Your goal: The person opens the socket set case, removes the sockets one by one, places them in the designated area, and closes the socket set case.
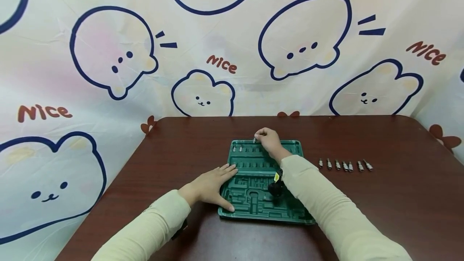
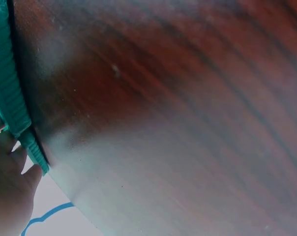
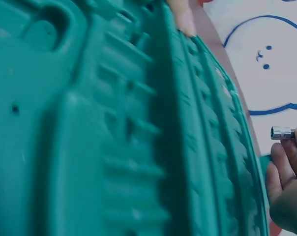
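Observation:
A green moulded tray (image 1: 250,171) lies on the table, its recesses filling much of the right wrist view. My left hand (image 1: 214,184) rests spread on the tray's left edge, fingers and thumb extended; part of it shows in the left wrist view (image 2: 11,191). Over the tray's far edge, my right hand (image 1: 270,142) pinches a small silver socket (image 3: 282,132) between thumb and finger. Two small metal sockets (image 1: 241,148) sit in the far-left slots of the tray. My right forearm hides part of the tray's right side.
Several small metal sockets (image 1: 337,165) stand in a loose row on the brown table (image 1: 398,196), right of the tray. A cloth backdrop (image 1: 246,39) with cartoon outlines hangs behind the table.

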A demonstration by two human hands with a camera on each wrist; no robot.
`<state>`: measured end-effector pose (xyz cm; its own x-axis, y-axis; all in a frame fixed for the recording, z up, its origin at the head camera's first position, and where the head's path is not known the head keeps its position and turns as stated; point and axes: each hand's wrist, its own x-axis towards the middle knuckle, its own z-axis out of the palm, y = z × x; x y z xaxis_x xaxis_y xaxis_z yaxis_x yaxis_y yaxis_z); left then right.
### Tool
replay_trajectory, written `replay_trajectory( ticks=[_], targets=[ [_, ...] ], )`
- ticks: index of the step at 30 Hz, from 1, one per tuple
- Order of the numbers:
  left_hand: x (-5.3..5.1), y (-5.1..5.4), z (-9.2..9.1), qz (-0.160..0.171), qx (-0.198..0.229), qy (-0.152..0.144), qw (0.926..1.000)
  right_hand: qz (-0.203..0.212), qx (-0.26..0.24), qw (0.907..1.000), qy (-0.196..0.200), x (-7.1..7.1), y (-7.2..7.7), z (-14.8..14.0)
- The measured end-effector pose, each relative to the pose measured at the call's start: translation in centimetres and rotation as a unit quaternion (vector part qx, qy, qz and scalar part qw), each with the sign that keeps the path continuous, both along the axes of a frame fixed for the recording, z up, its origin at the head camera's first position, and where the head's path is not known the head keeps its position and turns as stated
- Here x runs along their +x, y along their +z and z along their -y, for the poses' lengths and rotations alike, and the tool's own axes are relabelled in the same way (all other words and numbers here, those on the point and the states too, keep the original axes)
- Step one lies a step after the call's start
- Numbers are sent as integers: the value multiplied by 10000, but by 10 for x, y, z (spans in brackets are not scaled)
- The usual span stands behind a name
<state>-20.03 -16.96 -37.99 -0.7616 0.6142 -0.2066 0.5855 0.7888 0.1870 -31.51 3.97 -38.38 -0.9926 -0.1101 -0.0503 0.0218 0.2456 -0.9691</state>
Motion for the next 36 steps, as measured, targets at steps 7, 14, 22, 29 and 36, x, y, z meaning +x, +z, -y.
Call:
replay_trajectory(
  ticks=[7,14,22,29,36],
  targets=[
    [-3,0,3,-63,-49,26,10000,26,-175,9998,107,0,13,-19],
    [-3,1,4,-35,1,43,10000,5,-210,9992,331,6,20,-37],
    [-6,2,2,-128,-156,-32,9998,-9,-501,9980,377,16,25,-63],
    [-4,4,1,-185,-245,-150,9994,92,-679,9972,314,27,25,-91],
    [0,1,0,-186,-249,-192,9993,257,-588,9979,13,39,18,-116]
  ],
)
